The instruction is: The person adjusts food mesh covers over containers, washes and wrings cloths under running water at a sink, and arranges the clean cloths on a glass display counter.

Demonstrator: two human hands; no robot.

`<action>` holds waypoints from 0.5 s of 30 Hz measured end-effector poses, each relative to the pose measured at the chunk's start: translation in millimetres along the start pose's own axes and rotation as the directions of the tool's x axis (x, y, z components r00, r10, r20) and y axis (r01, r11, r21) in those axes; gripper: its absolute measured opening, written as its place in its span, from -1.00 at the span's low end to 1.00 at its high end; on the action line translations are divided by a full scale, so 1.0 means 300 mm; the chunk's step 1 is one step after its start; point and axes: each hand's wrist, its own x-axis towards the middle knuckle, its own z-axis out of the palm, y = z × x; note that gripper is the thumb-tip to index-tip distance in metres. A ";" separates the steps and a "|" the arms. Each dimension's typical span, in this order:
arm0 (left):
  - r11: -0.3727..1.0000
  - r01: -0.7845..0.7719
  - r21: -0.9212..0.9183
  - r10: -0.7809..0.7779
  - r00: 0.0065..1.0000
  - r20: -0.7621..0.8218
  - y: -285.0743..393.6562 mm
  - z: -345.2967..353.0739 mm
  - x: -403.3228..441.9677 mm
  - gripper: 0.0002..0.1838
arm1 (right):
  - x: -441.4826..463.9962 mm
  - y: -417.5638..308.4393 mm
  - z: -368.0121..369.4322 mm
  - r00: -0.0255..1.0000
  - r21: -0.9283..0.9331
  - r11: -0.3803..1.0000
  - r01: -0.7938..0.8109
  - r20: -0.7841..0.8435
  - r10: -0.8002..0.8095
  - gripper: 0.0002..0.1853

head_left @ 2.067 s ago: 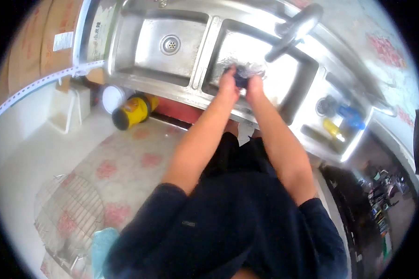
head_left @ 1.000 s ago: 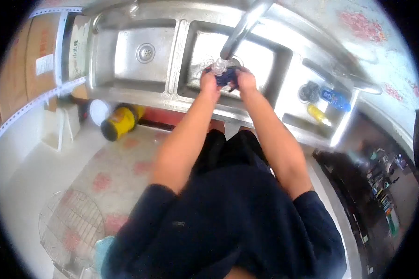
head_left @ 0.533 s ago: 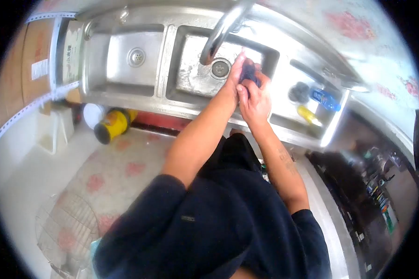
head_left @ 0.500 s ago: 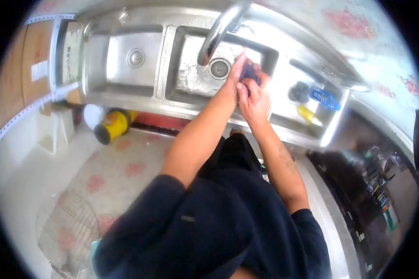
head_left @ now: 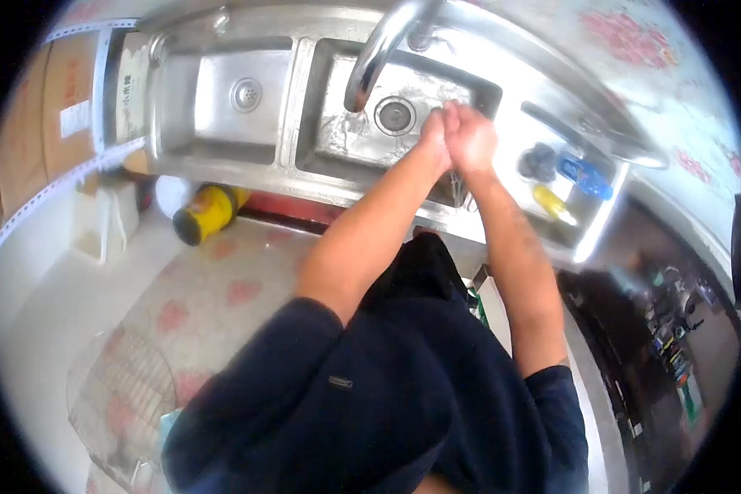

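My left hand (head_left: 436,132) and my right hand (head_left: 472,142) are closed and pressed together over the right-front side of the middle sink basin (head_left: 325,142). Half a second ago a small dark blue cloth showed between them; now the fingers wrap around it and hide it. The curved metal faucet (head_left: 375,62) reaches over the basin to the left of my hands. Beyond my fingertips lies the round drain (head_left: 394,116), and the wet basin floor shines around it.
On the right drainboard are a dark scouring pad (head_left: 539,163), a blue bottle or packet (head_left: 584,175) and a yellow bottle (head_left: 554,203). A second basin (head_left: 214,103) is at left. Below it stands a yellow-and-black container (head_left: 206,216); cardboard boxes (head_left: 66,107) fill a shelf.
My hands have shifted slightly right and closed tightly together. The dark blue cloth that showed between them is now out of sight. The head view has shifted a little.
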 end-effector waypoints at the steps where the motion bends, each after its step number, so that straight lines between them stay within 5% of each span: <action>1: 1.000 -0.002 0.000 0.002 1.000 -0.002 0.000 -0.003 -0.010 -0.60 | 0.012 -0.009 -0.023 0.944 -0.023 0.974 -0.224 0.245 0.223 -0.57; 2: 0.997 -0.067 0.043 0.070 0.995 -0.067 0.002 -0.004 -0.018 -0.60 | 0.013 -0.002 -0.003 0.944 -0.020 0.975 -0.223 0.245 0.221 -0.57; 4: 0.987 -0.131 0.094 0.142 0.982 -0.126 0.016 -0.019 -0.040 -0.58 | 0.018 0.033 0.072 0.872 0.164 0.870 -0.466 0.256 0.418 -0.48; 8: 0.953 -0.287 0.097 0.303 0.913 -0.274 0.144 -0.097 -0.177 -0.36 | -0.078 0.200 0.357 0.818 0.228 0.795 -0.562 0.292 0.495 -0.45; 9: 0.956 -0.286 0.072 0.295 0.920 -0.260 0.203 -0.179 -0.179 -0.34 | -0.041 0.020 0.206 0.455 0.336 0.307 -0.890 0.628 0.631 -0.53; 10: 0.946 -0.310 0.092 0.323 0.911 -0.256 0.247 -0.206 -0.224 -0.38 | -0.064 -0.015 0.246 0.452 0.339 0.300 -0.891 0.631 0.630 -0.53; 12: 0.923 -0.382 0.053 0.379 0.874 -0.304 0.338 -0.355 -0.213 -0.62 | -0.123 -0.046 0.354 0.476 0.524 0.006 -0.852 0.768 0.428 -0.63; 15: 0.893 -0.402 0.201 0.448 0.768 -0.457 0.400 -0.357 -0.303 -0.67 | -0.141 -0.153 0.466 0.544 0.572 -0.027 -0.820 0.793 0.276 -0.58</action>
